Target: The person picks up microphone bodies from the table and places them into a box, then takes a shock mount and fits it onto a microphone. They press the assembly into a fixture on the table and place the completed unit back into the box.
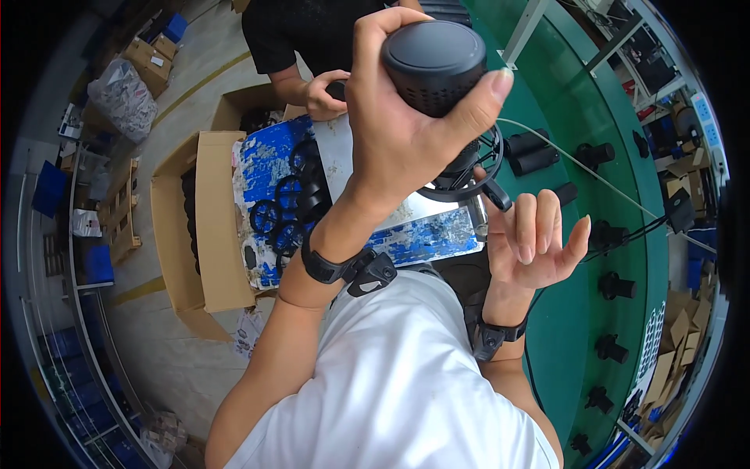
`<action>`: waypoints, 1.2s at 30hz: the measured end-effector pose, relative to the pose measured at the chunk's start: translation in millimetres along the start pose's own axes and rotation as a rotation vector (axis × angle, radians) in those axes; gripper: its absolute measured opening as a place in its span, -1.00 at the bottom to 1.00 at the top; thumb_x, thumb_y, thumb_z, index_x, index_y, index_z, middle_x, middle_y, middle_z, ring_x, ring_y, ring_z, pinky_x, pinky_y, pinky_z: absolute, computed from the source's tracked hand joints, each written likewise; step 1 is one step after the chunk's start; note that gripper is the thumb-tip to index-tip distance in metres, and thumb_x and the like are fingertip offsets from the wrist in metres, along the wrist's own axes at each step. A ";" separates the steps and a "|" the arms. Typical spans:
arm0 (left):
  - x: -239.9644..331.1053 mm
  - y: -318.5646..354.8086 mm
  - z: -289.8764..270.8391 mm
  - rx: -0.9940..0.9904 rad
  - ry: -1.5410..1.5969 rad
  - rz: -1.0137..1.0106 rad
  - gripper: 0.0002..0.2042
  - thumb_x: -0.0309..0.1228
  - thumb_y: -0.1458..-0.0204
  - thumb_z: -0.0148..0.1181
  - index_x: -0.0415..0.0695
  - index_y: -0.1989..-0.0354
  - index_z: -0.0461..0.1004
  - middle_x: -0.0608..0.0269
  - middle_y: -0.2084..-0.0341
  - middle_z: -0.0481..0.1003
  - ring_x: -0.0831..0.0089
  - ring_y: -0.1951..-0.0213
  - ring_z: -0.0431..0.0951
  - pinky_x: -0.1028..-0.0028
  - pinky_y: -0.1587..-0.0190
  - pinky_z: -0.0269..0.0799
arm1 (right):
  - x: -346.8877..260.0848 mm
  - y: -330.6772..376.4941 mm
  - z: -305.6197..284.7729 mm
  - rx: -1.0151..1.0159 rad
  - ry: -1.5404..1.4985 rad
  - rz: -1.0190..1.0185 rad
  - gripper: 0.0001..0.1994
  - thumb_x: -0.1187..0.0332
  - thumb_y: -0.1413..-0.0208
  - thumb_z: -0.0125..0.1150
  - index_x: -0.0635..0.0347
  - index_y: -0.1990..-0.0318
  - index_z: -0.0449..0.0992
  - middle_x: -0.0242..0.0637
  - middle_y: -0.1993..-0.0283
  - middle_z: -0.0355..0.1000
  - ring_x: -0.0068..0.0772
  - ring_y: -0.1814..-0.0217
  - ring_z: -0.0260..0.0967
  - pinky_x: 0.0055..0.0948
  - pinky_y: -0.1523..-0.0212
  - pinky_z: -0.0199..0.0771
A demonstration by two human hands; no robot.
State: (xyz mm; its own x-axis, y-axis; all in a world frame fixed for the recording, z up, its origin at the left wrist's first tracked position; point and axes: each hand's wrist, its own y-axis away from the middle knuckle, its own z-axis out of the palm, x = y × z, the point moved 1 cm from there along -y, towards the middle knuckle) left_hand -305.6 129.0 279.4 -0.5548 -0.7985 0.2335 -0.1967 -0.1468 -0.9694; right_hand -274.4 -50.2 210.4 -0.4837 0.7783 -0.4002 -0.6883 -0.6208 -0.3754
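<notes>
My left hand (402, 133) is raised and closed around a black cylindrical housing (433, 48) with a smooth round top and a perforated side. Beneath it is a black ring-shaped frame (500, 168) with a small tab; whether the two are joined is hidden behind my hand. My right hand (531, 234) is palm up beside this frame, fingers apart and partly curled. One of its fingers reaches up behind the ring, and I cannot tell whether it touches. A small silver metal piece (478, 219) shows beside that hand.
Black rings (266, 216) lie on a worn blue-and-silver surface (426, 241), with an open cardboard box (223, 227) at its left. Across from me, a person's hand (324, 95) holds something dark and round. Several black parts (617, 285) stand along the green bench (570, 352) at right.
</notes>
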 end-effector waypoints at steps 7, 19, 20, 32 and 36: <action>-30.4 -12.4 15.1 0.096 0.446 0.301 -0.56 -0.43 0.14 0.40 -0.23 0.16 0.26 0.32 0.46 0.42 0.64 0.44 0.45 0.64 0.34 0.37 | 2.2 2.0 3.9 -0.063 0.102 -0.030 -0.52 -0.10 -0.20 -0.17 0.04 0.62 0.18 -0.37 0.68 0.25 -0.58 0.67 0.04 -0.18 -0.14 -0.11; -12.7 -6.7 8.5 0.013 0.217 0.323 -0.53 -0.42 0.16 0.40 -0.25 0.17 0.22 0.25 0.46 0.41 0.61 0.44 0.43 0.63 0.34 0.35 | 4.2 4.4 9.0 -0.092 0.183 -0.066 -0.66 0.08 -0.10 -0.01 0.05 0.60 0.22 -0.37 0.67 0.28 -0.58 0.65 -0.02 -0.30 -0.18 0.14; -3.9 -2.7 6.9 0.111 0.280 -0.104 -0.52 -0.33 0.20 0.43 -0.25 0.21 0.27 0.22 0.48 0.47 0.57 0.45 0.49 0.60 0.35 0.42 | 2.4 4.7 7.2 -0.075 0.109 -0.046 -0.67 0.10 -0.10 -0.01 0.04 0.61 0.22 -0.38 0.68 0.28 -0.59 0.66 -0.03 -0.24 -0.19 0.14; 8.2 15.9 7.4 0.053 0.196 -0.355 -0.47 -0.23 0.20 0.43 -0.25 0.17 0.26 0.17 0.51 0.52 0.44 0.47 0.58 0.55 0.36 0.51 | -9.0 11.3 6.7 -0.186 0.176 0.041 -0.65 0.11 -0.12 0.04 -0.02 0.66 0.23 -0.41 0.74 0.32 -0.54 0.66 0.22 0.10 -0.42 -0.37; 7.6 10.6 2.9 0.124 0.101 -0.242 -0.44 -0.22 0.22 0.45 -0.24 0.17 0.26 0.18 0.53 0.49 0.44 0.45 0.57 0.55 0.36 0.47 | -8.4 17.6 5.1 -0.131 0.223 -0.027 -0.66 0.12 -0.11 0.04 -0.01 0.66 0.24 -0.43 0.72 0.32 -0.61 0.74 0.13 0.07 -0.43 -0.38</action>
State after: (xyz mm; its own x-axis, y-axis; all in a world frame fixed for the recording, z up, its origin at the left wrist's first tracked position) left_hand -309.5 119.7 270.7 -0.5830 -0.6702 0.4592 -0.2365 -0.4007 -0.8851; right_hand -285.2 -67.2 211.4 -0.3250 0.7638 -0.5577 -0.6164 -0.6183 -0.4875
